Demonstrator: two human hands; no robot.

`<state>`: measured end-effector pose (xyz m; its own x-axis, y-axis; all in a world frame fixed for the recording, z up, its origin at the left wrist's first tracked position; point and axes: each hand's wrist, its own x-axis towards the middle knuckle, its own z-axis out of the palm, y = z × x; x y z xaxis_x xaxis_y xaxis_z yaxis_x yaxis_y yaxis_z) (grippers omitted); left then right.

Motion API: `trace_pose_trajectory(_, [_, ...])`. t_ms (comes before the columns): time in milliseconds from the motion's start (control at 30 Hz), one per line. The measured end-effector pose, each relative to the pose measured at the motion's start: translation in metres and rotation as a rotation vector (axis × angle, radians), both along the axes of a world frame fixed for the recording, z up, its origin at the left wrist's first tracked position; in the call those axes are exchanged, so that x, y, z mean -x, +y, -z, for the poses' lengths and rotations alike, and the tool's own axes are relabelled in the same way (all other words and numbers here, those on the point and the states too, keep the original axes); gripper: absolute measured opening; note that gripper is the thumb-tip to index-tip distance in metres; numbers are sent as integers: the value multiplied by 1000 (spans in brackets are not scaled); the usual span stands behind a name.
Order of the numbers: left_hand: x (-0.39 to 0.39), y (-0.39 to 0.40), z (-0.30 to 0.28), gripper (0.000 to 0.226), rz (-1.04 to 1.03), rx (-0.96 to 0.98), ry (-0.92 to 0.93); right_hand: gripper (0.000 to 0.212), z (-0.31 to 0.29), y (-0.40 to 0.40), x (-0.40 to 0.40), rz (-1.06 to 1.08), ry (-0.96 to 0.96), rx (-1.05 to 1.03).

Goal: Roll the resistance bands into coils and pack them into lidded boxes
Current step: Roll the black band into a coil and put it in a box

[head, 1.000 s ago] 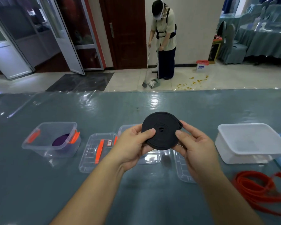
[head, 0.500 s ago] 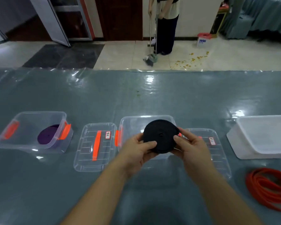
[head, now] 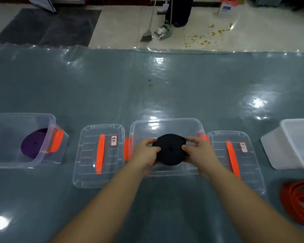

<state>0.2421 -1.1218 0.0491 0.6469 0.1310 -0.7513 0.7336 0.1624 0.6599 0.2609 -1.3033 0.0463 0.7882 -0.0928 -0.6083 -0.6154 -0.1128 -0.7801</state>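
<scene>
A black coiled band (head: 170, 151) lies nearly flat inside the middle clear box (head: 165, 124). My left hand (head: 146, 153) grips its left edge and my right hand (head: 198, 151) grips its right edge. Whether the coil touches the box floor I cannot tell. A purple coil (head: 34, 143) lies in the clear box (head: 23, 118) at the left. Two clear lids with orange handles lie flat on the table: one lid (head: 99, 155) left of the middle box, the other lid (head: 235, 158) to its right. A loose orange band (head: 297, 204) is heaped at the right edge.
A white tub (head: 295, 146) stands at the far right. The table (head: 147, 85) carries a shiny clear plastic cover. Beyond its far edge a person (head: 177, 11) sweeps the floor with a broom and dustpan (head: 162, 31) near scattered yellow debris.
Both hands have lowered the black coil from an upright hold in front of me down into the middle clear box, tipping it nearly flat. The camera has tilted downward.
</scene>
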Motion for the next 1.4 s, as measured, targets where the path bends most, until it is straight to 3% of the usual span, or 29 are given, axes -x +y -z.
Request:
trace_pose_trajectory(300, [-28,-5,83,48,108,-297,139,27,54,16,-27,-147,94,292])
trace_pose_trajectory(533, [-42,-8,66,38,215,-492,102,34,72,23,-43,-128,57,315])
trace_pose_trajectory(867, [-53,-9,85,24,266,-586,80,33,86,28,-61,-243,29,446])
trace_pose_trajectory(1133, [-52,-16,88,28,335,-780,24,36,98,25,-60,-270,34,511])
trace_pose_trajectory(1300, [-48,-18,80,20,481,-815,-40,13,87,30,-55,-314,67,617])
trace_pose_trajectory(1400, [-48,-13,69,30,617,-777,-6,12,74,30,-53,-371,93,586])
